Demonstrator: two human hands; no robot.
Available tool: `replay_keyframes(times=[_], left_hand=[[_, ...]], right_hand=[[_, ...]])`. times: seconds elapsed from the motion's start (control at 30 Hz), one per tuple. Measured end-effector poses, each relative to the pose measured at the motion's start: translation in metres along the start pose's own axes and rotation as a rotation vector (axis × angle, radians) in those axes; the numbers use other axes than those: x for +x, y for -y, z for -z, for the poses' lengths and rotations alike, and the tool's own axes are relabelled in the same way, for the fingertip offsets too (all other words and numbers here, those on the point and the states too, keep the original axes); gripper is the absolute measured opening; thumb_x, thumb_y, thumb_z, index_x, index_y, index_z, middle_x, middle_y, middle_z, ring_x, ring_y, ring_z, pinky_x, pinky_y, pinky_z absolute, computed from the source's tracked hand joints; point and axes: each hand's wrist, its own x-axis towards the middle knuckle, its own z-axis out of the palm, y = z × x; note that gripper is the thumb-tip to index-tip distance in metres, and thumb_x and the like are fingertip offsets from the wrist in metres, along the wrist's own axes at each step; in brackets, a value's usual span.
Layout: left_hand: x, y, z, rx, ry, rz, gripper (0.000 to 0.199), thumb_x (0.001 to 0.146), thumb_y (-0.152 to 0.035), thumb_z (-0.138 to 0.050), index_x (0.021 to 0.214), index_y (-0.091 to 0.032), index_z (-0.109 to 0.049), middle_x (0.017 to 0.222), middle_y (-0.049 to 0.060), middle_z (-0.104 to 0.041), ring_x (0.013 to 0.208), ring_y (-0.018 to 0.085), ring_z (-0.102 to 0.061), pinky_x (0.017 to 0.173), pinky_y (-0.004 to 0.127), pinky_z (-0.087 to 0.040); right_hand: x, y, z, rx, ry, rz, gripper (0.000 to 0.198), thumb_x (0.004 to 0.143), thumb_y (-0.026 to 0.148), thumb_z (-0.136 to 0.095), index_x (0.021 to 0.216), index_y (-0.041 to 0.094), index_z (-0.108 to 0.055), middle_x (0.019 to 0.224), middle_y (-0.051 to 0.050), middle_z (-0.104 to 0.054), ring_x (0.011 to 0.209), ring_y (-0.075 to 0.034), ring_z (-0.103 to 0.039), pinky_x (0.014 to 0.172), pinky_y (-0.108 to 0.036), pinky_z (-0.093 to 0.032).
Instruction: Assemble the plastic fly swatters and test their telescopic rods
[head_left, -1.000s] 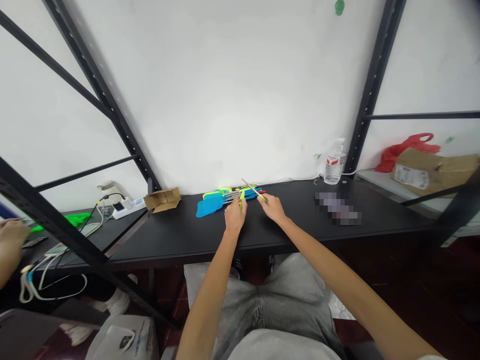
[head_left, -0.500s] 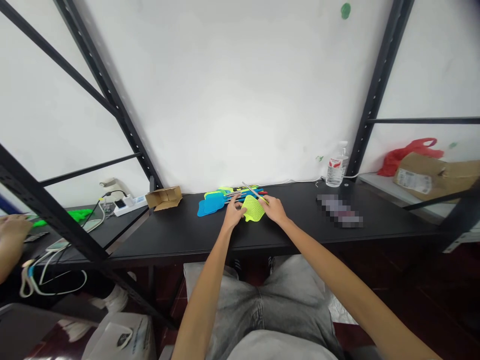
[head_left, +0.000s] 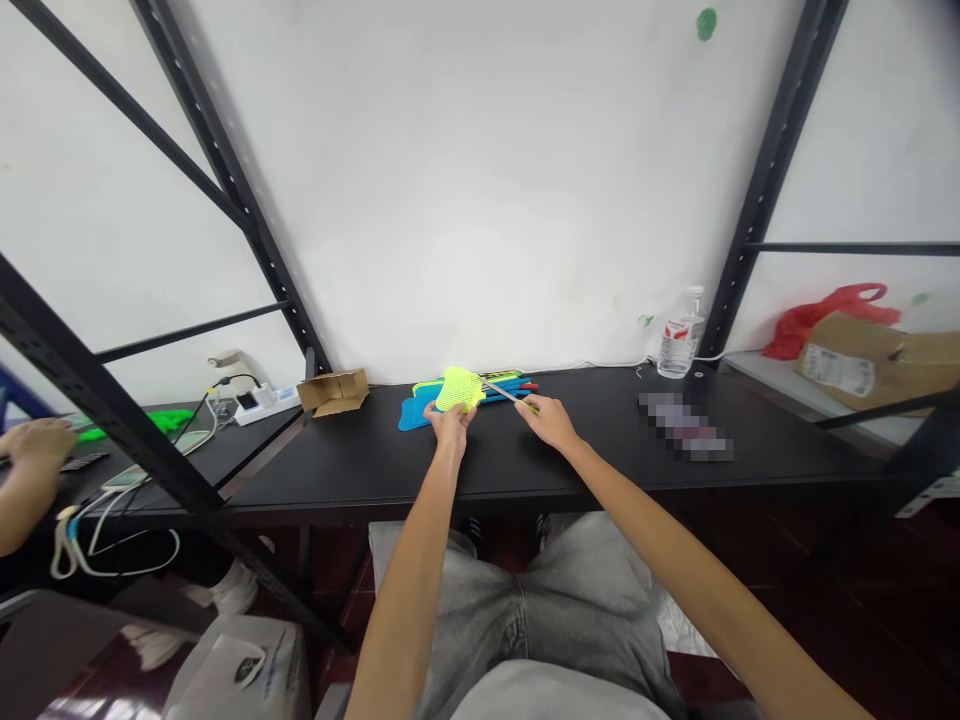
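A yellow-green fly swatter (head_left: 460,388) is held just above the black table. My left hand (head_left: 450,424) grips the lower edge of its perforated head, thumb and fingers closed on it. My right hand (head_left: 552,422) is wrapped round the far end of its thin metal rod (head_left: 501,391), which meets the neck of the head. Behind and beneath lie several more fly swatters in a pile, among them a blue one (head_left: 414,414) whose head shows to the left of my left hand. Part of the pile is hidden by the held swatter.
An opened cardboard box (head_left: 334,392) stands left on the black table (head_left: 330,465). At right are a water bottle (head_left: 681,335) and a blurred-out item (head_left: 684,425). Metal shelf posts flank the table. Another person's hand (head_left: 37,440) rests beyond the left post, near a power strip (head_left: 268,405).
The swatter's head has swung up and left, from between my hands to above my left hand. The rod now points left toward the head, and my right hand has turned with it.
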Motion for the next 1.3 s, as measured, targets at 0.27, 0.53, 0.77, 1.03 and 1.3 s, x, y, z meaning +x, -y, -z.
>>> replay_keyframes(times=[0.27,0.53,0.77,1.03,1.3], left_hand=[[0.002,-0.007,0.008,-0.232,-0.112,-0.079,0.081,0.076,0.004,-0.059,0.141,-0.031,-0.027,0.121,0.008,-0.064,0.09,0.019,-0.073,0.072,0.029,-0.063],[0.001,-0.006,0.009,-0.234,-0.125,-0.087,0.077,0.077,0.004,-0.058,0.138,-0.033,-0.029,0.125,0.009,-0.062,0.086,0.019,-0.074,0.072,0.033,-0.064],[0.002,-0.007,0.01,-0.234,-0.126,-0.064,0.075,0.079,0.003,-0.058,0.137,-0.032,-0.028,0.12,0.008,-0.063,0.086,0.019,-0.074,0.07,0.031,-0.063],[0.002,-0.006,0.011,-0.199,-0.097,-0.066,0.071,0.08,-0.001,-0.059,0.137,-0.032,-0.028,0.115,0.007,-0.064,0.083,0.019,-0.073,0.064,0.028,-0.061],[-0.001,-0.006,0.009,-0.148,-0.084,-0.114,0.068,0.08,-0.003,-0.061,0.133,-0.031,-0.028,0.114,0.007,-0.064,0.073,0.017,-0.073,0.059,0.026,-0.058]], right_hand=[[-0.005,0.008,0.003,-0.099,0.082,0.024,0.03,0.092,0.05,-0.051,0.091,0.028,-0.073,0.081,-0.001,-0.073,0.078,-0.02,-0.065,0.063,-0.025,-0.036],[-0.005,0.007,0.002,-0.117,0.099,0.055,0.03,0.092,0.049,-0.051,0.087,0.028,-0.073,0.081,-0.001,-0.074,0.077,-0.019,-0.066,0.068,-0.026,-0.038],[-0.005,0.008,0.002,-0.147,0.092,0.058,0.031,0.092,0.048,-0.05,0.087,0.028,-0.073,0.08,-0.001,-0.073,0.075,-0.019,-0.065,0.066,-0.026,-0.037],[-0.006,0.008,0.003,-0.128,0.074,0.055,0.031,0.092,0.048,-0.05,0.087,0.028,-0.073,0.079,-0.001,-0.073,0.074,-0.019,-0.065,0.067,-0.026,-0.037],[-0.006,0.008,0.003,-0.137,0.071,0.047,0.03,0.092,0.048,-0.051,0.088,0.028,-0.074,0.082,-0.001,-0.074,0.077,-0.02,-0.066,0.068,-0.026,-0.039]])
